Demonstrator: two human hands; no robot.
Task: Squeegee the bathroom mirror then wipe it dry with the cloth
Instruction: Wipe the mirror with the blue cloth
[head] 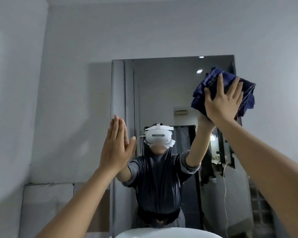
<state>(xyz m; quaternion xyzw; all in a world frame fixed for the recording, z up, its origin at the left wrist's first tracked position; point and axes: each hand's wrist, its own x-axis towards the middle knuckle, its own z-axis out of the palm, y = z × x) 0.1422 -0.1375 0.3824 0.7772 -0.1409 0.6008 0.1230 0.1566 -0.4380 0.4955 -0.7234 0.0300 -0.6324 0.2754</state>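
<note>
Mirror (162,93): tall pane on the grey wall, centre to right of the frame, reflecting a person in a dark top with a white headset.
Cloth (212,90): dark blue, bunched, pressed against the glass in the mirror's upper right corner, its folds spilling past the mirror's right edge.
Right hand (224,102): at the upper right of the frame, palm flat on the cloth, grip spread wide with the fingers fanned over the fabric, pushing it onto the mirror rather than pinching it.
Left hand (115,145): left of centre, raised edge-on at the mirror's left border, fingers straight and pressed together, thumb apart, holding nothing; whether it touches the glass cannot be told.
Sink (165,233): white curved rim at the bottom centre, below the mirror.
Squeegee: cannot be seen.
</note>
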